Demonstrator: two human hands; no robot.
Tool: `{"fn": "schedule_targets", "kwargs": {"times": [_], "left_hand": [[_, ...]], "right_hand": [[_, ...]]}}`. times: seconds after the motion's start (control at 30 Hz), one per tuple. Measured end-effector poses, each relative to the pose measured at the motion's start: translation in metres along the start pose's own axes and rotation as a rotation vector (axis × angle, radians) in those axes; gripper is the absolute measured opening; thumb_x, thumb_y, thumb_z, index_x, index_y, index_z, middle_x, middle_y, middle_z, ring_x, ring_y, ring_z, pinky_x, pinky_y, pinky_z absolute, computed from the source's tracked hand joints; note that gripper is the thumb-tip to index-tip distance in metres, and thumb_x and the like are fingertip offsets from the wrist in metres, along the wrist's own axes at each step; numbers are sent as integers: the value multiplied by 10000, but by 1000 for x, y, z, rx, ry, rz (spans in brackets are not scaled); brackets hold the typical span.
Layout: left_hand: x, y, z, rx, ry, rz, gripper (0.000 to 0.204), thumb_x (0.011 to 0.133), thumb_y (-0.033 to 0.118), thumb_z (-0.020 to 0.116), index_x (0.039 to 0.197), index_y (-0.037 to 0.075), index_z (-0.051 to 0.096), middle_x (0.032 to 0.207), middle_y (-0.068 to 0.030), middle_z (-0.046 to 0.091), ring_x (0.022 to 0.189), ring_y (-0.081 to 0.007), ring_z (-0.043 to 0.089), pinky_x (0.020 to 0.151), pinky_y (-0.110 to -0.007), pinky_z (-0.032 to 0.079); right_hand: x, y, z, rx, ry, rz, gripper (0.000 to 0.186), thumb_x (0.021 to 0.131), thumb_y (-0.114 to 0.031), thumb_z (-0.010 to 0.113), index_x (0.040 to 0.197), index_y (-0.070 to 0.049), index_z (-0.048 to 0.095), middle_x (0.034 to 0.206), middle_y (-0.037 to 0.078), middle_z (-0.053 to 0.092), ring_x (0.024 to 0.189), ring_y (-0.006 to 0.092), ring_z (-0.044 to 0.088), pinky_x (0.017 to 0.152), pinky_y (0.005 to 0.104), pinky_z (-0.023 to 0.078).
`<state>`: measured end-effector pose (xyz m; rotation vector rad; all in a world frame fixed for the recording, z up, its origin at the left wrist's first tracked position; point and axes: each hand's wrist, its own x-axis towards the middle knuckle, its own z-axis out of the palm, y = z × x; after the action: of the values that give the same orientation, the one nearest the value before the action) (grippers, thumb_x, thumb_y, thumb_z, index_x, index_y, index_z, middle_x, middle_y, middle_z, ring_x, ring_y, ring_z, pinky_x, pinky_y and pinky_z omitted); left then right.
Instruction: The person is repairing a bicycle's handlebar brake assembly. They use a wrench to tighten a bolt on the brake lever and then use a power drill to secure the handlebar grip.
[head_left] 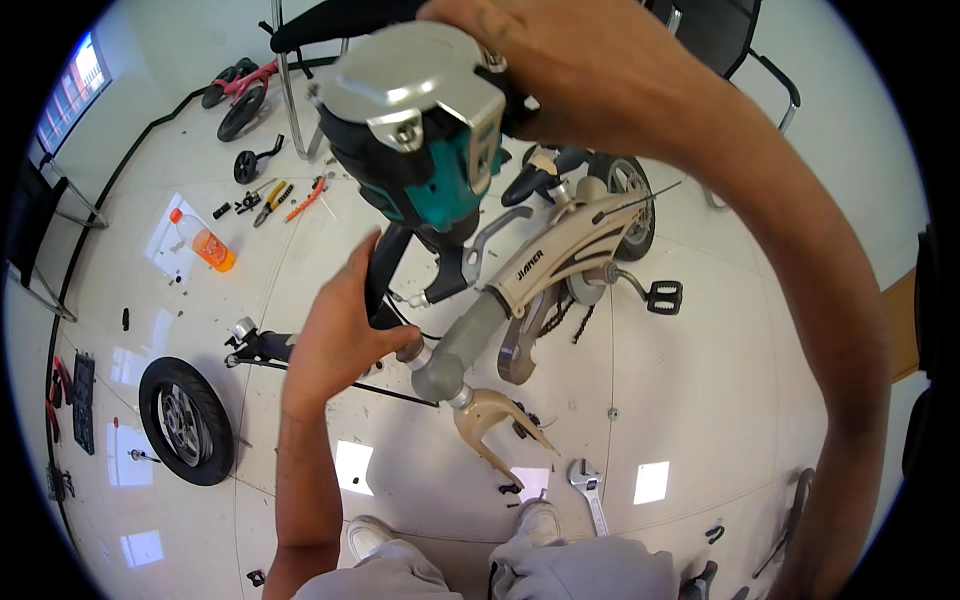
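Observation:
My right hand (560,75) comes over the top and is closed on a power tool (445,180), teal and black with a silver domed cap; its fingers are partly hidden. Below it, my left hand (345,325) curls round a black bar-shaped part (388,268). Whether that part belongs to the tool or the bike, I cannot tell. The left thumb lies near the head tube (437,375) of a small beige bike frame (560,260). Its beige fork (490,415) points toward me with no wheel in it.
A loose wheel (186,420) lies at left, near the handlebar (265,345). An orange drink bottle (205,242), pliers (272,205) and small parts lie on the floor. An adjustable wrench (590,495) is by my feet. Chairs (725,30) and a red bike (243,92) stand behind.

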<state>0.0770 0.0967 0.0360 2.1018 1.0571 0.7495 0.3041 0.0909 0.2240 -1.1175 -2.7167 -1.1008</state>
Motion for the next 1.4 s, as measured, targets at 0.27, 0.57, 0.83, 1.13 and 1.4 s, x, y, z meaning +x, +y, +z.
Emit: {"fn": "schedule_targets", "kwargs": {"times": [0.27,0.57,0.83,1.13,1.4], "left_hand": [[1,-35,20,-81,87,5,350,829,96,762,1084,-25,555,736,-161,668,640,-313,650,635,-370,508],[-3,-35,16,-145,120,17,327,830,72,758,1065,-25,552,765,-135,692,640,-244,658,645,-344,523],[-2,-29,13,-134,76,-39,333,837,49,746,1090,-29,544,777,-133,686,654,-218,639,656,-339,520],[4,-29,16,-94,85,13,356,839,40,736,1126,-21,535,788,-148,677,689,-278,663,671,-354,519],[8,-31,21,-37,95,-32,398,788,-59,695,1147,-27,527,808,-133,665,690,-203,652,671,-329,524]], "right_hand": [[2,3,7,96,352,-143,433,773,-5,708,1171,-47,542,935,121,684,958,306,670,950,395,494],[10,-8,4,-94,302,-100,345,810,-68,669,1138,-44,562,817,91,673,861,276,684,842,365,513],[8,-14,-1,-89,202,-28,493,719,-100,769,1157,-55,549,890,88,677,924,254,674,885,361,487],[-7,-16,6,-80,111,106,587,663,-128,828,1175,-63,548,866,86,661,879,263,665,858,376,494],[-17,-17,-7,-98,-66,41,544,740,-100,742,1195,106,528,729,115,676,697,270,679,685,368,492]]}}
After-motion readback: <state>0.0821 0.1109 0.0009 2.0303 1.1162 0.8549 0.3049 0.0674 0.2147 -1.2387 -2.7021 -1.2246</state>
